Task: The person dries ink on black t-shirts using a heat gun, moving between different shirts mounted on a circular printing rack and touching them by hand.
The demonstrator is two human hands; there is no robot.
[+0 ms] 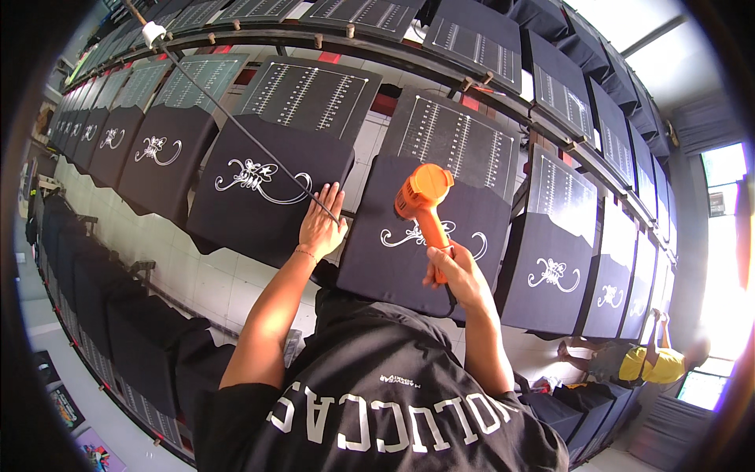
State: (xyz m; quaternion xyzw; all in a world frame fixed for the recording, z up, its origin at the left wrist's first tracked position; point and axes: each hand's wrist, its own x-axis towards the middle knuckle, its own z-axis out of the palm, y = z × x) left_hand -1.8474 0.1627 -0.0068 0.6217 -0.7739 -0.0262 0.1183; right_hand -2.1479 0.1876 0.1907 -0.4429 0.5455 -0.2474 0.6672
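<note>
My right hand (460,274) is wrapped round the handle of an orange heat gun (429,197). The heat gun is above a black fabric piece (377,267) with a white scroll print, partly hidden by the tool. My left hand (320,226) has its fingers stretched out by the right edge of the neighbouring printed black fabric (236,208). A dark cord (236,122) slants down from the upper left and crosses my left hand near the thumb; whether it passes over or between the fingers I cannot tell. Both fabric pieces lie on dark boards (452,145) with white ruled marks.
Rows of similar boards with black fabric curve away on both sides. A dark rail (314,39) with small pegs runs behind them. A white connector (153,34) is on the cord. At the right, a person in a yellow top (661,363) stands near bright windows.
</note>
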